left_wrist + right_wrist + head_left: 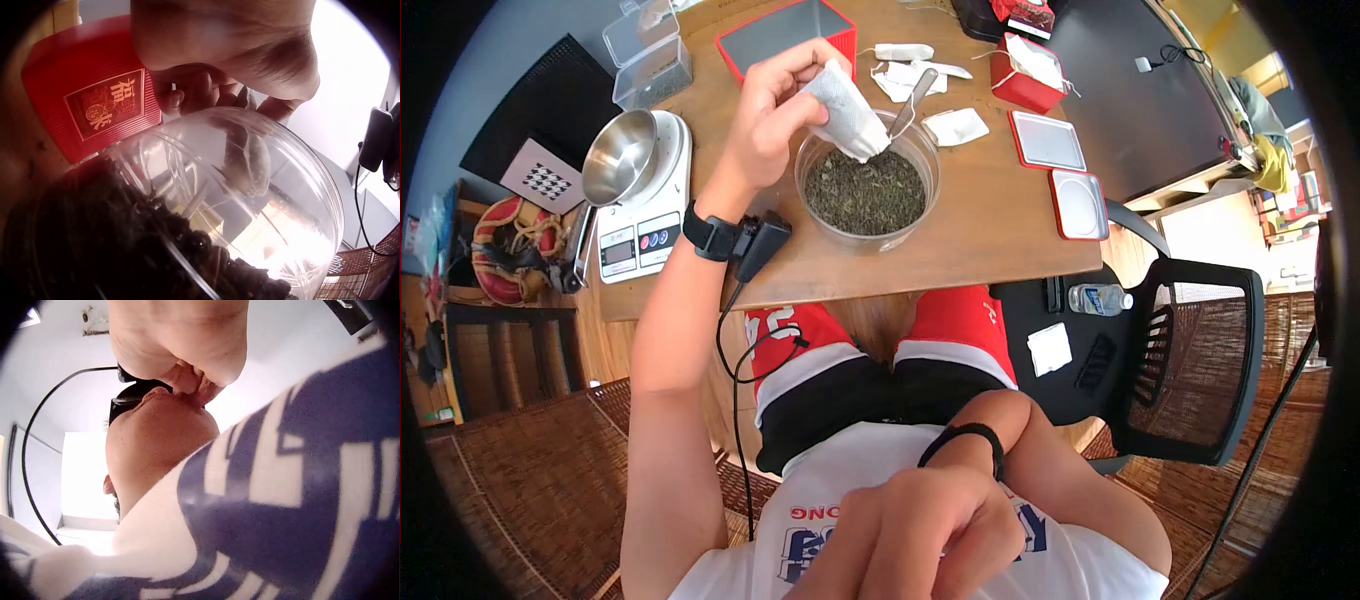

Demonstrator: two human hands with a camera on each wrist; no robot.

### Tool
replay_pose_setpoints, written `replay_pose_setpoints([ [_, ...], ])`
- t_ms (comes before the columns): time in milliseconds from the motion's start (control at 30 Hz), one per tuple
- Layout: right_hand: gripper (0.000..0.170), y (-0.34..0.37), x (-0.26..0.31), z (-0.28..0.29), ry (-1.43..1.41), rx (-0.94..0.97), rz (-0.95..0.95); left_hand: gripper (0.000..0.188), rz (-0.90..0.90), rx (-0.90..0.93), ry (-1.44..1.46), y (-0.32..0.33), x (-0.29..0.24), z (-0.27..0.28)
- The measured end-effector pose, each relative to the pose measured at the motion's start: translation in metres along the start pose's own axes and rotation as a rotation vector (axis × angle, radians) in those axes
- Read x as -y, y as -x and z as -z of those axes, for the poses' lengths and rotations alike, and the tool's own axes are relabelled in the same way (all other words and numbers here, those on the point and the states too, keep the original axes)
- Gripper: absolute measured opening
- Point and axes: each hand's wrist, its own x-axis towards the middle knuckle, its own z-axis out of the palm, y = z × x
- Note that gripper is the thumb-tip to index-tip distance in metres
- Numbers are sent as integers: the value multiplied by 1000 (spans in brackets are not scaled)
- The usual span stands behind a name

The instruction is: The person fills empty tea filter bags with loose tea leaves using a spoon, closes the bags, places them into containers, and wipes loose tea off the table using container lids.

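Observation:
My left hand (770,115) pinches a white filter bag (845,112) between thumb and fingers, tilted over a clear round tub (810,215). Dark dried leaves (865,195), looking like loose tea, fill the tub's lower part. A spoon (915,100) leans over its far rim. Through the clear wall in the left wrist view the pale bag (247,162) hangs near the rim. My right hand (930,530) is raised close to the face, fingers curled, with nothing seen in it; in the right wrist view its fingertips (184,381) are at the face.
To the left stand a digital scale (640,245) with a steel bowl (620,155) and a clear plastic box (655,75). Behind the tub is an open red box (735,55). White bags (955,127), a small red box (1028,75) and tin lids (1048,140) lie rightward.

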Motion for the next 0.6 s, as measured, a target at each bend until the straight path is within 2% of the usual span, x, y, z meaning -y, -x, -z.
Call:
replay_pose_setpoints([
  [67, 38, 8, -1, 0, 159, -17, -5, 26, -8, 2, -7, -2, 0, 0],
  [200, 40, 11, 2, 3, 170, 54, -69, 28, 1, 3, -20, 0, 1, 0],
  [267, 40, 10, -4, -5, 128, -49, -47, 28, 8, 8, -31, 0, 0, 1],
  [400, 41, 2, -1, -6, 182, -12, -81, 29, 4, 15, -53, -1, 0, 1],
  [500, 41, 5, -13, -9, 128, -73, 8, 29, 4, 21, -54, -1, 2, 3],
  [600, 39, 8, -8, -12, 116, -113, -68, 29, 8, 20, -45, 1, 1, 4],
])
